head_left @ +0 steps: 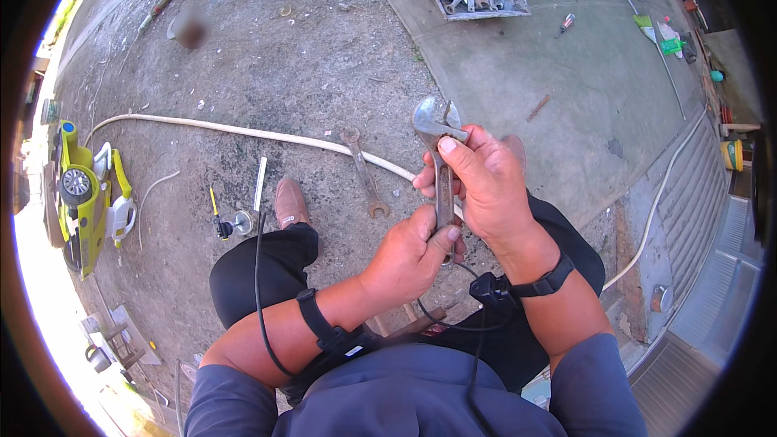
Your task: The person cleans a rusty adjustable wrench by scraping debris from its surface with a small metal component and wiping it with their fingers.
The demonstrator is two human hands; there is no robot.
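Observation:
An adjustable wrench [443, 186] is held upright between my two hands, its wide jaw pointing away from me. My left hand [410, 257] is closed round the lower end of its handle. Higher up, my right hand [488, 176] grips it just under the jaw, with the thumb lying near the adjusting part. The fingers of the right hand partly hide the wrench's neck. On the ground to the left of it lies an open-ended wrench [364, 171], apart from both hands.
A pale hose [243, 131] runs across the ground under the open-ended wrench. Far off stands a metal tray [494, 13] full of wrenches; a screwdriver [566, 26] lies to its right. A yellow-green wheeled machine [81, 194] is at left. Near my shoe [291, 204] sits a small torch-like tool [235, 225].

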